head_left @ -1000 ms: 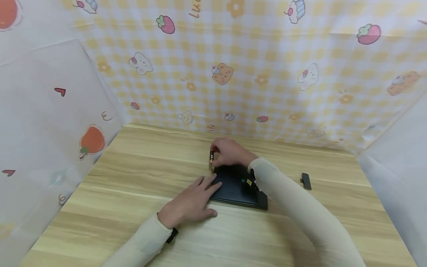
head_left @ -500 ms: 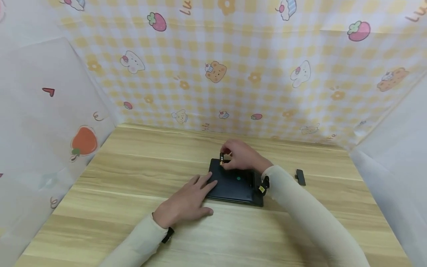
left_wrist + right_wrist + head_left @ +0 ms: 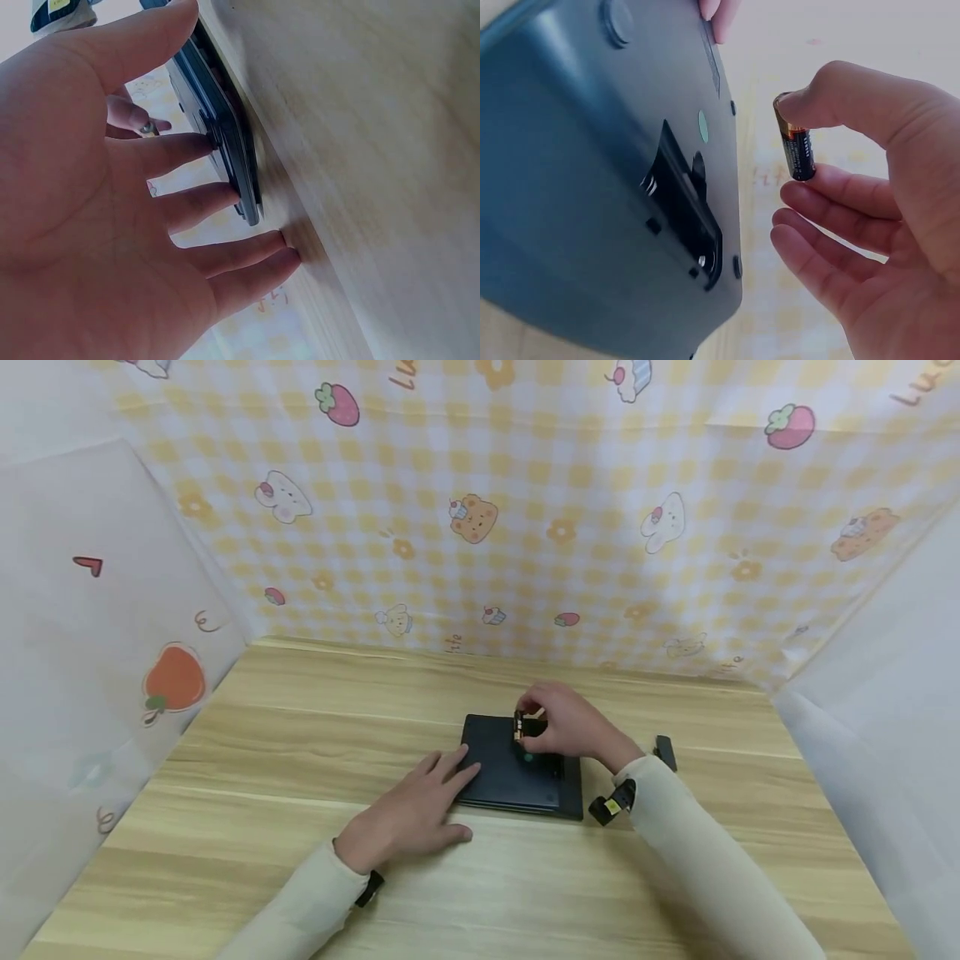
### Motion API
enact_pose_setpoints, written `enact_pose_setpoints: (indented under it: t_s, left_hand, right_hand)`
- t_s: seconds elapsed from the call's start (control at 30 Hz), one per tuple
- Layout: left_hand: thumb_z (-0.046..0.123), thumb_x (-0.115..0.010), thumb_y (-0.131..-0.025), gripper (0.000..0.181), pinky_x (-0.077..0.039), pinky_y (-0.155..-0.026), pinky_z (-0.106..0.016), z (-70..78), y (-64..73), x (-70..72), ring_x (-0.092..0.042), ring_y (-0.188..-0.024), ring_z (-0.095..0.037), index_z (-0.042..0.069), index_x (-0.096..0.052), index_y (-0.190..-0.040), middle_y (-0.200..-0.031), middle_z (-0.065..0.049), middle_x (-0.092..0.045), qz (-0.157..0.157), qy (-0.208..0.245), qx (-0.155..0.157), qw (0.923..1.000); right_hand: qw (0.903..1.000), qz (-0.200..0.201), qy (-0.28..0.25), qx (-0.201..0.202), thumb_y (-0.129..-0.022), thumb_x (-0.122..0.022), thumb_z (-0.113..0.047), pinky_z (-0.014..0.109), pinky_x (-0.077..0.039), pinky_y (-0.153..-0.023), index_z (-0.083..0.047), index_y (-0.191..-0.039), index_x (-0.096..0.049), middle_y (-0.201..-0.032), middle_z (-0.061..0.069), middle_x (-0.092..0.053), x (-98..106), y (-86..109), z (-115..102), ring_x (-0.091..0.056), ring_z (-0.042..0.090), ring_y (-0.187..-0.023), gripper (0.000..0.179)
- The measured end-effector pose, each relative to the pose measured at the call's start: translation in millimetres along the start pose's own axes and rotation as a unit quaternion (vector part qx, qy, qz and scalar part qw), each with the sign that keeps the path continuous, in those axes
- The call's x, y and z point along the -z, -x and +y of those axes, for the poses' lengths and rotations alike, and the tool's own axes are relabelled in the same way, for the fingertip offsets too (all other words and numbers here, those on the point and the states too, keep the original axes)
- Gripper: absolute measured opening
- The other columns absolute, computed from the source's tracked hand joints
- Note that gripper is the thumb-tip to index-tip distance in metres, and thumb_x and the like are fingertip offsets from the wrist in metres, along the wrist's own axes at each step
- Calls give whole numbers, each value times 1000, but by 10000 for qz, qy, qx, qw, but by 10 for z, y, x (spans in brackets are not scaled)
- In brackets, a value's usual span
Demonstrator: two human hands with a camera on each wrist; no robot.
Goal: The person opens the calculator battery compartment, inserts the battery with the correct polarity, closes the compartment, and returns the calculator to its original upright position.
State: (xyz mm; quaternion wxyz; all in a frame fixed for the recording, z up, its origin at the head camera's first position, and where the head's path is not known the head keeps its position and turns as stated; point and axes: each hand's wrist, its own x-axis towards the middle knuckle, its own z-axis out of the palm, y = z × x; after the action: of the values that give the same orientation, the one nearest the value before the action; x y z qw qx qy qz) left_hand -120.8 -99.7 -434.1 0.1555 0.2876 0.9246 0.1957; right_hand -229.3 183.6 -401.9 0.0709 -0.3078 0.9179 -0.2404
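Note:
A flat black device lies on the table with its underside up, showing round feet and a green sticker. My left hand rests at its left side, fingers spread and straight, two fingertips at the device's edge in the left wrist view. Over the device's far part, my right hand pinches a black and copper battery by its ends between thumb and forefinger. The other fingers are loosely bent. In the right wrist view, an uncovered battery compartment with metal contacts faces the battery, which is apart from it.
A small black cover lies on the wooden table to the right of the device. Behind the table hangs a yellow checked cloth, with white cloth on the left side. A black camera is strapped to the right wrist.
My right hand has carried the battery rightward, from the device's far left corner to over its far middle. The left hand stays at the device's edge. The head view has shifted slightly.

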Motion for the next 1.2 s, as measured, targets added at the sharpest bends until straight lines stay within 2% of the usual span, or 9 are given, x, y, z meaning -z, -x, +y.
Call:
enact_pose_setpoints:
  t_s: [0.37, 0.7, 1.2]
  left_hand:
    - [41, -80, -103, 86, -34, -124, -65, 18, 15, 8, -25, -160, -55, 6, -41, -170, -180, -20, -20, 44, -33, -51, 10000]
    - [41, -81, -102, 86, -33, -124, -65, 22, -7, -2, -25, -160, -54, 6, -41, -170, -180, -19, -21, 60, -93, -31, 9999]
    - [41, -80, -103, 86, -34, -124, -64, 34, -21, 41, -27, -159, -55, 5, -41, -169, -180, -21, -22, -32, 12, -14, 10000]
  right_hand:
    - [9996, 187, -113, -193, -91, -87, -25, 47, -61, -89, -7, -123, -75, -117, 5, -72, 48, 333, 159, -71, 25, -101, 38]
    - [9971, 441, -395, -483, -89, -89, -18, 50, -63, -93, -2, -127, -74, -120, 8, -73, 98, 562, 253, -72, 30, -108, 44]
    - [9952, 510, -645, -531, -89, -88, -12, 52, -62, -94, 1, -126, -73, -120, 11, -73, 141, 745, 337, -72, 34, -108, 42]
